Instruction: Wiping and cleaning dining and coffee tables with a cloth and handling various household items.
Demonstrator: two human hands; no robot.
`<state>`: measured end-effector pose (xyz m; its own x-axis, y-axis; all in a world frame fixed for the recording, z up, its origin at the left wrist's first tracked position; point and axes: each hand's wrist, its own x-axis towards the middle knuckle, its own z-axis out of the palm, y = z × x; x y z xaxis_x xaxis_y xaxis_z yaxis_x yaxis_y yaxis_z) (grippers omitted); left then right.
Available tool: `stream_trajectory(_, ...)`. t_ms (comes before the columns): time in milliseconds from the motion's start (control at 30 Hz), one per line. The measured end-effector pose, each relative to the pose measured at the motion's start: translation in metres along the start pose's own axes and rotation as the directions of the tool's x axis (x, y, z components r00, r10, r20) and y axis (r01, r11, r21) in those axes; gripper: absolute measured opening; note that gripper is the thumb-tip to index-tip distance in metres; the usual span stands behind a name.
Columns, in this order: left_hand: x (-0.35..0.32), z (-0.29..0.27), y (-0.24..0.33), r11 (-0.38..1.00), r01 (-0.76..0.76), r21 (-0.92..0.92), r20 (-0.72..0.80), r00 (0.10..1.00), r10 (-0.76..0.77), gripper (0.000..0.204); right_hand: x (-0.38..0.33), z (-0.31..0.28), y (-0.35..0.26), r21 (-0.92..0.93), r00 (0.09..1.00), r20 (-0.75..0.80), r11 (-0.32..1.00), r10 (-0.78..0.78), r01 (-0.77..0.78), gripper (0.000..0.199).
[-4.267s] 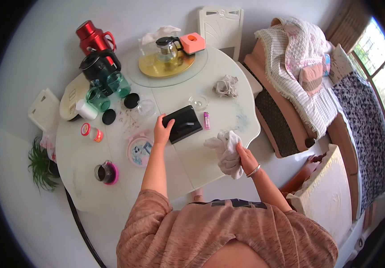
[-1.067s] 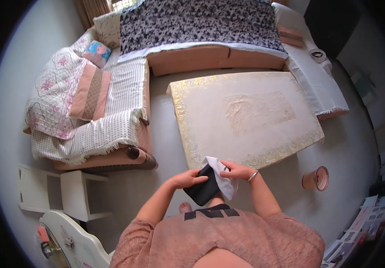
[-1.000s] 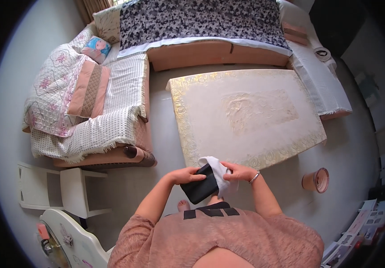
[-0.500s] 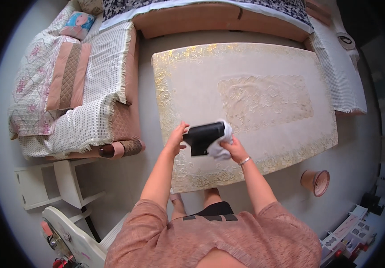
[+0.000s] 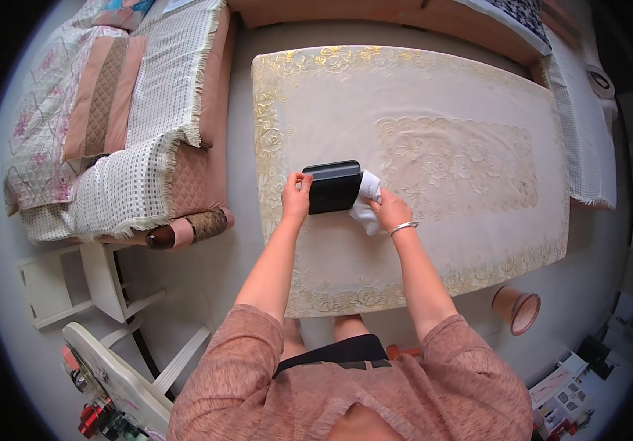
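Observation:
A black rectangular object with a raised rim [image 5: 335, 189] is held above the near left part of the covered table [image 5: 331, 250]. I cannot make out its exact kind. My left hand [image 5: 296, 197] is closed on its left edge, thumb and fingers pinching the upper corner. In my right hand [image 5: 392, 211] is a bunched white cloth [image 5: 365, 215], gripped at its right side. The cloth lies against the right end of the black object, partly behind it.
A sofa with white throws [image 5: 166, 95] stands left of the table, with a pink-brown cushion [image 5: 103, 99] on it. Another seat [image 5: 584, 117] is at the right. A pinkish waste bin [image 5: 516, 309] stands near the table's near right corner. White furniture [image 5: 110, 367] is at the lower left.
The black object has turned and now shows a broad face. My left hand, whose fingers were apart beside it, now pinches its edge. The view has shifted, and the cloth stays in my right hand.

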<state>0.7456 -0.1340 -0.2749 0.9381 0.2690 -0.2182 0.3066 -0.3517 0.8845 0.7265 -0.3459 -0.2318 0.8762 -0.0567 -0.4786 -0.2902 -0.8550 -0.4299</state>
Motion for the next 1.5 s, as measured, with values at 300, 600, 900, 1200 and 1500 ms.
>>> stream_trajectory(300,0.008,0.020,0.002,0.985,-0.164,0.055,0.071,0.985,0.160,0.036,0.014,0.008,0.004,0.340,0.919,-0.342,0.938,0.194,-0.071,0.030)
stream_trajectory(600,0.029,0.011,0.004,0.930,-0.338,0.147,0.241,0.924,0.298,0.034,-0.001,-0.012,0.009,-0.161,0.988,-0.058,0.976,0.142,-0.150,0.059)
stream_trajectory(900,0.010,0.022,0.005,0.984,-0.137,0.112,0.116,0.986,0.124,0.080,0.040,0.010,-0.003,0.038,0.995,0.095,0.999,-0.005,0.002,0.064)
stream_trajectory(1200,-0.198,-0.079,-0.069,0.949,0.313,-0.026,0.671,0.710,-0.216,0.082,-0.079,0.020,0.026,0.097,0.801,0.580,0.989,-0.147,0.112,0.027)
stream_trajectory(1500,-0.389,-0.213,-0.033,0.665,0.313,-0.678,0.250,0.949,-0.192,0.038,-0.286,0.132,-0.159,0.409,0.473,0.504,0.682,-0.723,0.606,0.024)
